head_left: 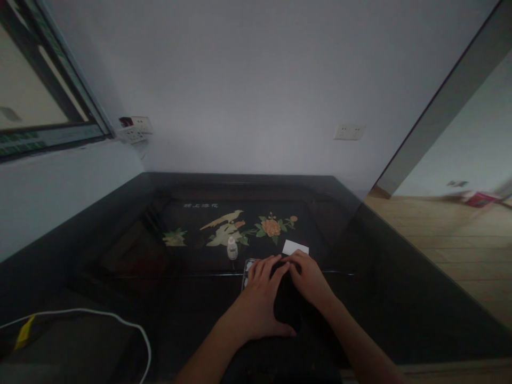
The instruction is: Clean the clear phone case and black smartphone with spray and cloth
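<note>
My left hand [262,296] lies over a small flat thing with a pale-edged, white-patterned corner [248,265] on the dark table. Its fingers stretch forward and its thumb is spread well apart, toward me. Most of the flat thing is hidden beneath this hand, so its kind is unclear. My right hand [307,274] meets the left fingertips, with its fingers bent and their tips drawn together. Anything between those tips is too small or dark to make out. Just beyond the right hand lies a white card [295,247]. A small clear bottle with a white cap [232,249] stands upright beyond the left hand.
The glossy black table [192,309] carries a bird-and-flower picture [270,228]. A white cable [116,316] with a yellow tag [24,333] curves at the near left. Behind stands a white wall with sockets [349,132]; wooden floor [436,234] shows at right.
</note>
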A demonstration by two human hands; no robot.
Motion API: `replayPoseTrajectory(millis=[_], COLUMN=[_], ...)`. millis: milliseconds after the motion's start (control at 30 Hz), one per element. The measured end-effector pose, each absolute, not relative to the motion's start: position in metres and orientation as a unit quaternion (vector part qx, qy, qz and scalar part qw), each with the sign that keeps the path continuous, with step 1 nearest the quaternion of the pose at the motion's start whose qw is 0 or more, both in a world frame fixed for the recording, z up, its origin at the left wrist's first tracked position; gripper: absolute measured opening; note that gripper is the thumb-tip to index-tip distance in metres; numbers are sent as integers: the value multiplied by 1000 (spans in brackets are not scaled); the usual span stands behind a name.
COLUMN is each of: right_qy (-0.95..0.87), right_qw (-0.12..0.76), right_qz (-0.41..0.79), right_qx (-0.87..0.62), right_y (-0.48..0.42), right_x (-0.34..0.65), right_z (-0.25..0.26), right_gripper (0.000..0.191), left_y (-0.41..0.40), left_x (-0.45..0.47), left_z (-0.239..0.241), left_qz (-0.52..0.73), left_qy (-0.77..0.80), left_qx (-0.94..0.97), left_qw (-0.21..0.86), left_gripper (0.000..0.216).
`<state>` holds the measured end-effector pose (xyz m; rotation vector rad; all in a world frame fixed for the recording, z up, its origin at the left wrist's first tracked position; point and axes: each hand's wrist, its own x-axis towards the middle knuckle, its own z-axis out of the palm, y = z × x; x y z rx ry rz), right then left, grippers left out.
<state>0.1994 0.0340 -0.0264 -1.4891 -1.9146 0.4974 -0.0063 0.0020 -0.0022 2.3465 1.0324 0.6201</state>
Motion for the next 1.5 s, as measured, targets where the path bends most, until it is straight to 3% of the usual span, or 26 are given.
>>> replayPoseTrajectory(millis=[567,800,867,967,1033,1233,1367,1500], right_qy=[-730,-715,-715,-722,-725,-723,-715,-713], right_qw=[334,384,382,339,297,201,168,175], right_qz=[161,113,86,62,59,38,3,-18], right_qx=[-574,-574,-579,-600,-619,-659,-679,-678], right_y=[32,33,35,36,35,24,17,17], right_x=[198,204,206,209,210,202,201,212], right_z=[-32,-32,-33,-37,-40,-27,-20,-23], right_gripper=[26,26,26,31,34,36,34,28], left_y=[2,0,0,2,6,27,40,49], left_x=[-6,-7,-8,-11,-15,-36,-50,-68], left_z=[0,15,19,22,20,22,36,36], left_qz=[239,254,288,371,438,573,579,545], left_qy=[358,325,319,321,334,415,425,452], left_qx=[862,865,854,823,790,661,654,689], left_qw=[267,286,292,287,270,250,238,155], left_gripper=[126,119,102,41,13,23,25,22])
